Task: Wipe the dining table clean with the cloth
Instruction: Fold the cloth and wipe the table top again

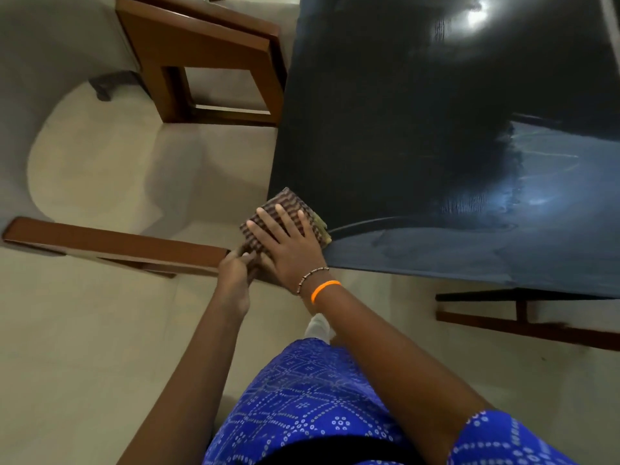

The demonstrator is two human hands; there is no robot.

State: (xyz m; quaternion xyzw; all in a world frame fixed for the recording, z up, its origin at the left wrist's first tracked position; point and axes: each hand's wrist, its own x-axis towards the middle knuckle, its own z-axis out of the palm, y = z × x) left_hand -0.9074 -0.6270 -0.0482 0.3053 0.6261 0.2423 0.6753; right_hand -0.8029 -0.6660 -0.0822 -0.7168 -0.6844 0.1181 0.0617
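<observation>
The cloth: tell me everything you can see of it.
The cloth is a folded pad of woven fabric with a fine brown and dark checked pattern; a yellowish layer shows at its right edge. It lies at the near left corner of the dark dining table, partly overhanging the edge. The right hand presses flat on top of it with fingers spread, while the left hand pinches its overhanging lower edge from beneath.

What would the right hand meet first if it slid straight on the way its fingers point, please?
Probably nothing soon: the right hand lies flat on the checked cloth at the table corner, fingers pointing along its bare left edge; depth is uncertain.
</observation>
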